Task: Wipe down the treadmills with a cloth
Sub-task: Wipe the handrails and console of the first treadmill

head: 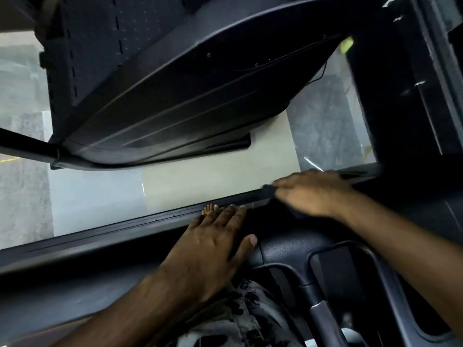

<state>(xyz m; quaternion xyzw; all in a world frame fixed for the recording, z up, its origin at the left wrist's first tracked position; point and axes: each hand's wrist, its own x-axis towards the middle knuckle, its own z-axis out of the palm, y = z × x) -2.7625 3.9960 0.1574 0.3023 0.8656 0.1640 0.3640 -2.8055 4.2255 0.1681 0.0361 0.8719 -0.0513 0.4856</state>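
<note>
Head view: wiping step under way, by the look of it. Right hand (310, 194) blurred, pressing a dark cloth (269, 190) on the long dark rail (100, 231). Cannot tell if those fingers curl round the cloth or lie flat on it. Left hand (215, 244) flat on the same rail, just beside the cloth, fingers straight, holding nothing. Big dark treadmill cover (175, 83) above the rail. Next, probably: slide the cloth along the rail, with steady pressing.
</note>
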